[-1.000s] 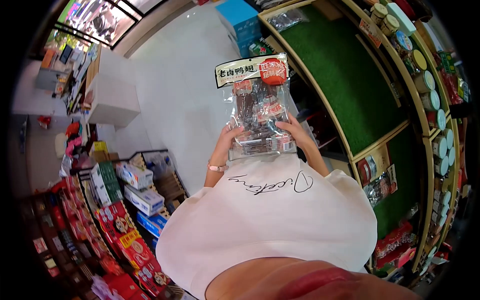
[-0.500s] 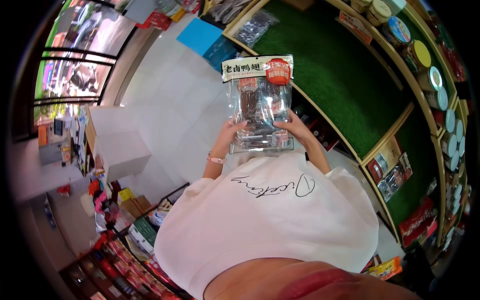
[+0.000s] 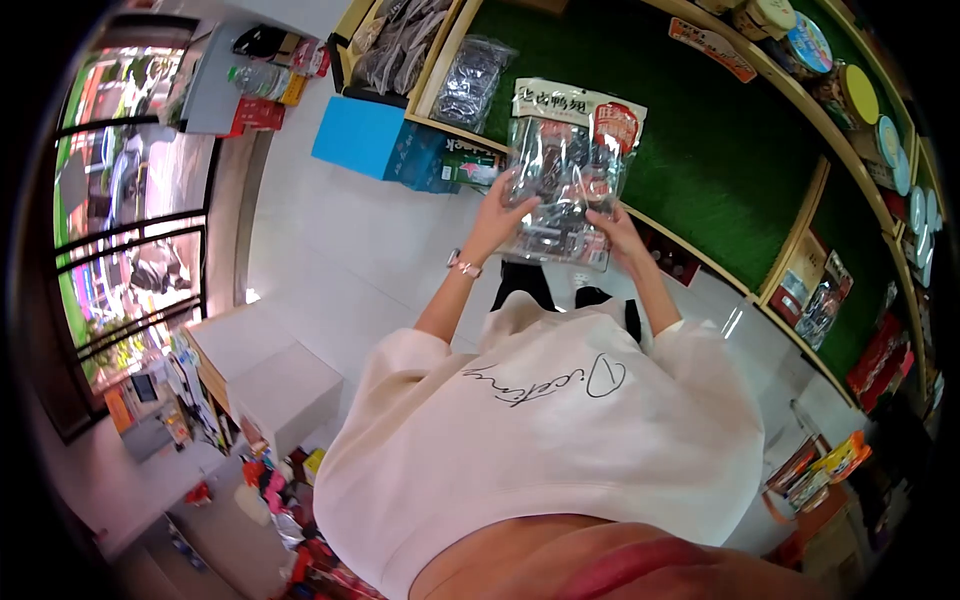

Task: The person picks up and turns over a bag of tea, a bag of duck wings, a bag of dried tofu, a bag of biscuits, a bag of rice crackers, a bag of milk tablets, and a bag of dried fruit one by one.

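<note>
A clear plastic snack bag [image 3: 570, 165] with a cream top band, dark Chinese lettering and a red label is held up in front of me. Small wrapped packs show through its shiny film. My left hand [image 3: 507, 212] grips its lower left side, thumb across the front. On the opposite edge, my right hand [image 3: 618, 230] has hold of it in the same way; the fingers behind the bag are hidden. The bag's upper part overlaps the front rim of a green-lined display shelf [image 3: 680, 130].
Dark packets [image 3: 474, 85] lie in the shelf's left corner, and more packages [image 3: 812, 300] sit in its right section. Lidded tubs [image 3: 855, 95] line the shelf behind. A blue box [image 3: 360, 140] stands at the shelf's left end. White boxes [image 3: 290, 395] are at lower left.
My view has turned and come closer to the shelf. The bag, still in both hands, now sits further right and higher, over the shelf's front edge.
</note>
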The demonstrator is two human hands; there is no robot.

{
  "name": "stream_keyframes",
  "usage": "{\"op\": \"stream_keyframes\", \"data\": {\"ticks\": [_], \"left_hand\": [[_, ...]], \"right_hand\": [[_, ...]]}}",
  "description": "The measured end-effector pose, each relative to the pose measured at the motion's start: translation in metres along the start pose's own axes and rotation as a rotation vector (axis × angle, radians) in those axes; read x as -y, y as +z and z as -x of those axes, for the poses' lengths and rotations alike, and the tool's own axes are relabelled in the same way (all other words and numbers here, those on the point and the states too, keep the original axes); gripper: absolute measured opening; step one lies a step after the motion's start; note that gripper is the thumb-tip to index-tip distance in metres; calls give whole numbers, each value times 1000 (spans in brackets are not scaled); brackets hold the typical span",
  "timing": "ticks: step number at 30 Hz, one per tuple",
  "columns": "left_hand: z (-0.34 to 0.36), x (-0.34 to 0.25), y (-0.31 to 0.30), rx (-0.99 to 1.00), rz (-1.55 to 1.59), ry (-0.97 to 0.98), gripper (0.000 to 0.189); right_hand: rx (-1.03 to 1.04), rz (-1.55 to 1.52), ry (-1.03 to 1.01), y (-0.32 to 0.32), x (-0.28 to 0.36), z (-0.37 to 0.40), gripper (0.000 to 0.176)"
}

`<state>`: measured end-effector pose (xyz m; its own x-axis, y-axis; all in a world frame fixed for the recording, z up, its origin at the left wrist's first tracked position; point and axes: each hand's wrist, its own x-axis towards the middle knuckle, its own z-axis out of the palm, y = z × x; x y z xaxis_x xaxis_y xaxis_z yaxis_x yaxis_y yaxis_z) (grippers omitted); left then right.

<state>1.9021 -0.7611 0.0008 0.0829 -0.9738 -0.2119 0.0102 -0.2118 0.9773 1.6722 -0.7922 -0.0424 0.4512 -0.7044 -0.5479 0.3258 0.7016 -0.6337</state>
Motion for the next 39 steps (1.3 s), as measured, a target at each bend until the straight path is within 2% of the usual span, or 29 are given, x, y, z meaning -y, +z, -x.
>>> {"op": "stream_keyframes", "data": {"ticks": [2,6,7,10,11,14,15,17,19,23,26,27,29,30,31,32,34,35,36,37,38,39], "left_hand": [[-39,13,-22,3,-81,86,57],[-117,51,-73,137,-286,-47,58],[-133,57,-81,133,-471,-20,58],[-183,78,-95,129,-524,-9,58],[-203,95,-105,157,-448,-16,58],[-250,121,-118,174,-482,-66,55],[-268,147,-124,192,-487,-45,49],[-289,162,-129,204,-508,-66,50],[-305,175,-133,208,-489,-28,48],[-321,196,-147,260,-480,-43,51],[-309,165,-153,299,-686,-223,57],[-305,159,-150,231,-818,-121,56],[-287,146,-140,87,-1066,94,55],[-278,129,-128,176,-931,101,52],[-263,98,-109,269,-795,109,50],[-241,59,-89,368,-657,112,47],[-178,-63,-46,879,-124,-55,32],[-143,-120,-35,1069,-202,17,17],[-112,-160,-27,1264,-130,191,11],[-85,-198,-17,1453,75,406,12],[-58,-215,-4,1615,393,605,13],[-27,-236,8,1834,637,550,11]], "right_hand": [[-43,0,-42,7,-4,-40,52],[-190,161,-18,33,21,-115,57],[-162,177,-117,30,17,-142,61],[-232,258,-82,24,18,-198,60],[-249,307,-175,24,15,-218,63],[-443,623,-146,24,16,-260,67],[-453,616,-155,10,3,-280,73],[-455,561,-87,4,1,-299,74],[-491,490,-45,6,-4,-312,76],[-505,432,-84,-7,-34,-336,77],[-466,625,-3,-5,-40,-329,82],[-405,725,20,-7,-43,-327,87],[-510,942,48,-8,-50,-319,86],[-568,1054,58,-8,-47,-316,86],[-609,1013,76,-6,-44,-307,84],[-712,972,-17,-5,-49,-296,76],[-633,726,-100,-13,-65,-272,63],[-629,781,-154,-8,-70,-248,53],[-492,795,-140,-11,-74,-218,50],[-361,839,-289,-36,-109,-206,48],[-294,1023,-187,-29,-95,-151,48],[-302,1074,-87,-25,-90,-97,46]]}}
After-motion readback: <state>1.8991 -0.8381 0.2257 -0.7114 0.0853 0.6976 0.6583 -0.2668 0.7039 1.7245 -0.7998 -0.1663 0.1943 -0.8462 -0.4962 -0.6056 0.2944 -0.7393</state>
